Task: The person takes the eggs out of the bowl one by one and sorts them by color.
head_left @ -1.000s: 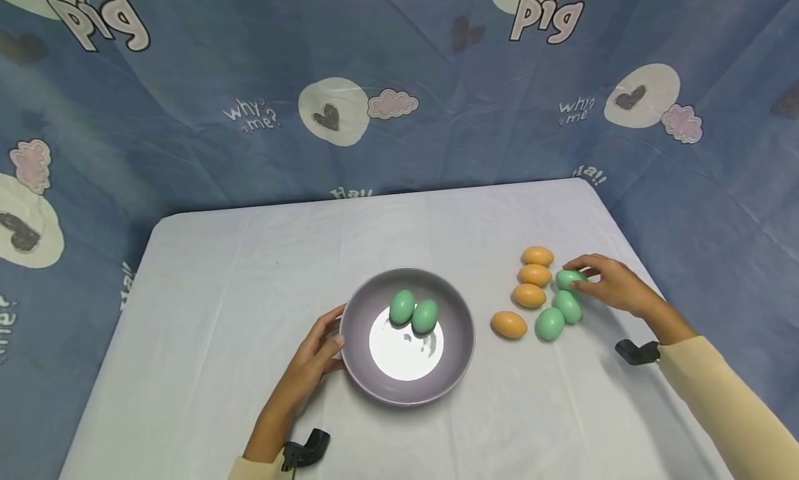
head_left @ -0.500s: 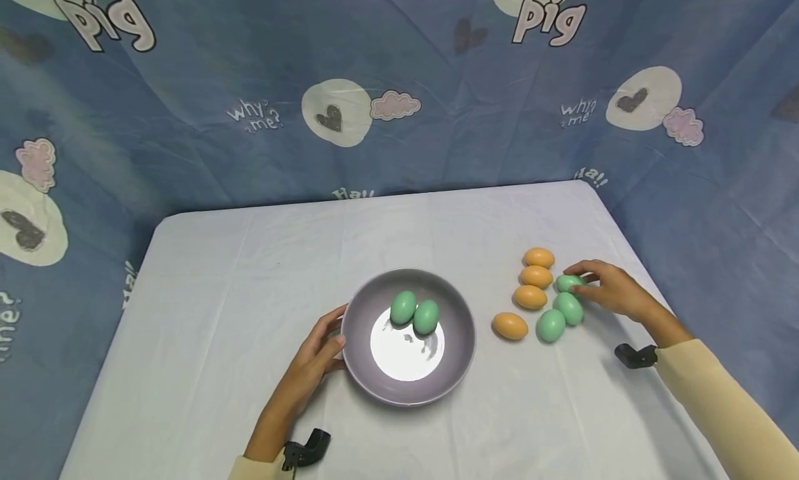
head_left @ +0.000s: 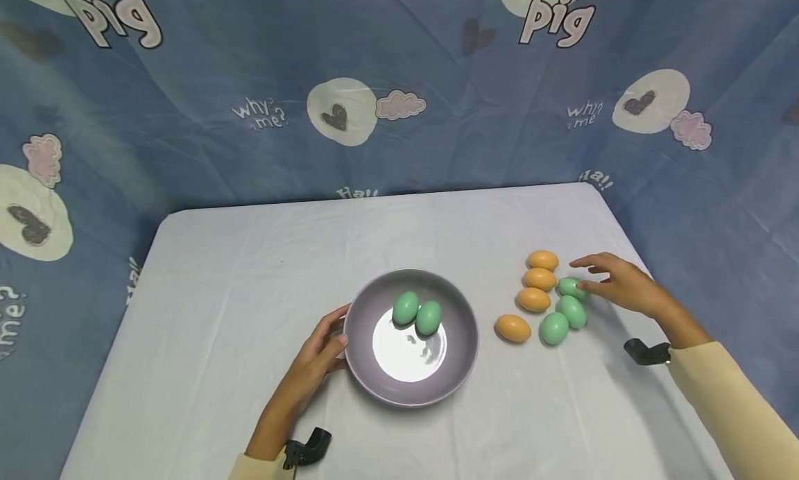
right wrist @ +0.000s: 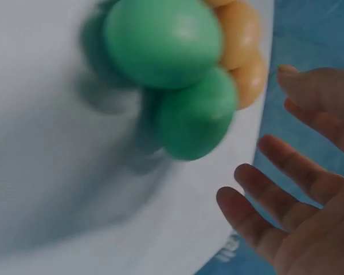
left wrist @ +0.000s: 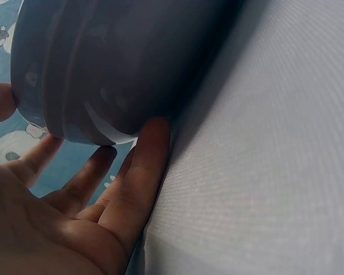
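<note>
A purple-grey bowl (head_left: 412, 397) stands on the table with two green eggs, one green egg (head_left: 406, 307) resting against the other green egg (head_left: 428, 318). My left hand (head_left: 315, 355) touches the bowl's left outer side, its fingertips and thumb against the wall, as the left wrist view shows of the bowl (left wrist: 103, 74). On the right, my right hand (head_left: 627, 286) hovers with spread fingers beside the far green egg (head_left: 571, 287) and holds nothing. In the right wrist view, its fingers (right wrist: 275, 189) are apart from the green eggs (right wrist: 166, 43).
Several orange eggs (head_left: 533, 300) lie in a column left of the green ones, the nearest orange egg (head_left: 513, 328) set a little apart. Two more green eggs (head_left: 554, 328) lie close to the right hand. A blue printed cloth (head_left: 399, 147) hangs behind the white table (head_left: 250, 293).
My right hand's fingers have spread and lifted off the far green egg, which stays on the table. The left hand keeps its place at the bowl.
</note>
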A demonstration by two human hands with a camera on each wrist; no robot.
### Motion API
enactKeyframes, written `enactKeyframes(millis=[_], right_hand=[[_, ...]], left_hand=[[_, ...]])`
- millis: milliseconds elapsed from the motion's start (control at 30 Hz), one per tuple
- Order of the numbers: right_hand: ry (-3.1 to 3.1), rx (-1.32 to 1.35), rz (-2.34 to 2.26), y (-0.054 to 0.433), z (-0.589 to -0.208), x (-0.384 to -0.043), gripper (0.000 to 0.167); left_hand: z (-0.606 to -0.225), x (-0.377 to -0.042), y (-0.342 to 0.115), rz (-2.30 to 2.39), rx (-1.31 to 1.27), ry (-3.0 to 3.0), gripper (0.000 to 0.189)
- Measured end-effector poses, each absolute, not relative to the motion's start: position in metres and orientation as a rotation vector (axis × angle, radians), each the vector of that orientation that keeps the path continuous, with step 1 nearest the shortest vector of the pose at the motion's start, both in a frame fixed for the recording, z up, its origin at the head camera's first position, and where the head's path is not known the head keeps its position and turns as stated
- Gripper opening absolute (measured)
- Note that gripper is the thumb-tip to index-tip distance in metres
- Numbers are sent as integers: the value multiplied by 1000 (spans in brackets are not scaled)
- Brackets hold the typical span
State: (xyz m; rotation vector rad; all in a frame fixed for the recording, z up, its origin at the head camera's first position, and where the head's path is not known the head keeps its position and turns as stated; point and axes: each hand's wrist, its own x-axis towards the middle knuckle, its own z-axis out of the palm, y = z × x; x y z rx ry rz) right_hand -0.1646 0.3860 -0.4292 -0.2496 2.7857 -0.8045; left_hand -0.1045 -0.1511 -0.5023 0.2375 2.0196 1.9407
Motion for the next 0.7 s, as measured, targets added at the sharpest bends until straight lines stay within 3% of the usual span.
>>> enactKeyframes(millis=[500, 700], right_hand=[[2716, -882, -1014, 298, -380, -176, 42], [2617, -1018, -993, 252, -362, -188, 41]], left_hand=[[-504, -106, -152, 1958, 254, 2008, 51], [-504, -105, -154, 1955, 246, 2018, 51]])
